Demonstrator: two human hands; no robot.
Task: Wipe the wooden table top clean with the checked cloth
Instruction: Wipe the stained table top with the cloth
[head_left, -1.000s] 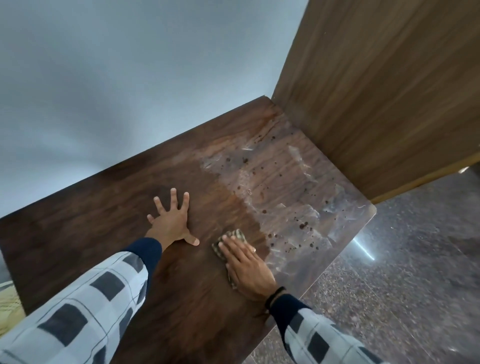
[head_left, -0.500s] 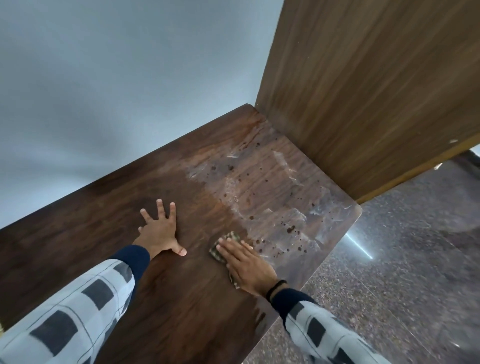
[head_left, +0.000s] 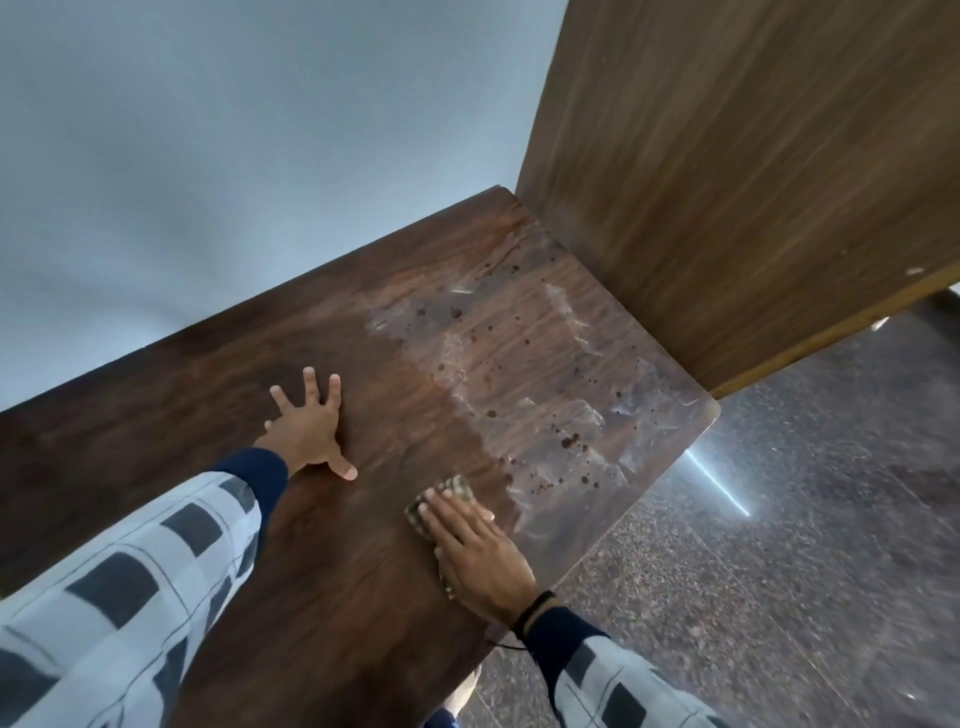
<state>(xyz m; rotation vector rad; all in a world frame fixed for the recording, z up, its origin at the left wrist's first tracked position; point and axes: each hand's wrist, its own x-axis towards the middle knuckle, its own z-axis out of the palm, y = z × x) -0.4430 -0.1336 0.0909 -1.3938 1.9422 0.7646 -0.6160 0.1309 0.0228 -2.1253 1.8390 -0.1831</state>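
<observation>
A tall brown wood-grain panel (head_left: 727, 182) abuts the dark wooden table top (head_left: 156, 415), beside a whitish film dotted with dark spots (head_left: 569, 441). The right hand (head_left: 478, 551) presses flat on the small checked cloth (head_left: 454, 488) at the film's edge. The left hand (head_left: 306, 431) rests spread, holding nothing. A pale wall (head_left: 208, 156) stands behind, with speckled stone floor (head_left: 805, 571) below.

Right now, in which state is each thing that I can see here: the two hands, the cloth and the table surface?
table top, dark and clean-looking on the left, dirty on the right.
dirty patch, whitish film with dark spots, not yet wiped.
left hand, flat on the table top, fingers spread, holding nothing.
right hand, flat, straight fingers pressing the checked cloth down.
checked cloth, mostly covered by the right hand, beside the dirty patch.
</observation>
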